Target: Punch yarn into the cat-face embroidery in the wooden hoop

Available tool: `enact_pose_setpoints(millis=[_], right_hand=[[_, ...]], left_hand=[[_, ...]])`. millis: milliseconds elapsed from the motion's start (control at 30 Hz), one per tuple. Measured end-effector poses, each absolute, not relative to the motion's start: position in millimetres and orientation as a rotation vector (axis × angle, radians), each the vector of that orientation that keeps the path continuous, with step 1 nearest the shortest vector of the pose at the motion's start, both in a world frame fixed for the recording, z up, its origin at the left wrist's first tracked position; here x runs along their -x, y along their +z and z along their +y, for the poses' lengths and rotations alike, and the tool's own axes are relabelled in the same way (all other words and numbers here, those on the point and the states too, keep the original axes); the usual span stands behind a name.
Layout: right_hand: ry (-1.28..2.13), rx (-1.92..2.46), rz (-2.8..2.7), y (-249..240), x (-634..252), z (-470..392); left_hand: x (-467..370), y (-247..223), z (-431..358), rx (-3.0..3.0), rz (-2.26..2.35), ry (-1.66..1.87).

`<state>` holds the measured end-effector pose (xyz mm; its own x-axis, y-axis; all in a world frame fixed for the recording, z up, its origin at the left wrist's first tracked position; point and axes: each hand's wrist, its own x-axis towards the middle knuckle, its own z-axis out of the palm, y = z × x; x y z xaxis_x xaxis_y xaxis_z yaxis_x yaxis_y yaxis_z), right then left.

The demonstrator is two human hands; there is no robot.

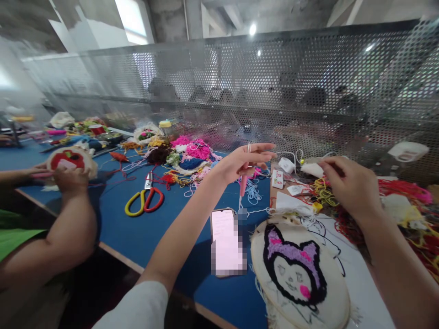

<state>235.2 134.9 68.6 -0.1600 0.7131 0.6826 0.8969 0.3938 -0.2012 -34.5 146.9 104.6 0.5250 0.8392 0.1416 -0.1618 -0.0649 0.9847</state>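
Observation:
My left hand (248,161) is raised over the middle of the table, its upper fingers stretched to the right. A pale strand is looped on a finger, and white yarn (241,203) hangs below the hand. My right hand (355,185) hovers above the yarn pile at the right, thumb and index finger close together near a white piece (312,170); whether it grips anything is hidden. Below them lies a round embroidery hoop (329,297) with a black, purple and pink character on cream cloth. A phone (224,242) with a lit screen rests left of the hoop.
Scissors (149,192) with yellow and red handles lie on the blue table (185,224). Colored yarn (197,150) is heaped behind them. A perforated metal screen (219,82) rises at the back. At the left, another person's hands hold a red-patterned hoop (66,159).

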Motion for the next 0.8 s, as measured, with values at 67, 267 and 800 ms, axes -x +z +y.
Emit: enact_pose_setpoints(millis=[67,267,800], right_hand=[[-0.282,1.409,-2.004,66.1,-243.3,140.2],[-0.104,1.440,-2.260,57.6,-247.6,143.4],[0.554,1.049,-2.256,58.4,-176.3,109.8]], left_hand=[[37.0,106.2,143.9,-1.409,0.527,0.855],[37.6,107.2,139.8,-1.490,0.357,0.819],[15.3,101.8,130.8,-1.384,0.158,0.922]])
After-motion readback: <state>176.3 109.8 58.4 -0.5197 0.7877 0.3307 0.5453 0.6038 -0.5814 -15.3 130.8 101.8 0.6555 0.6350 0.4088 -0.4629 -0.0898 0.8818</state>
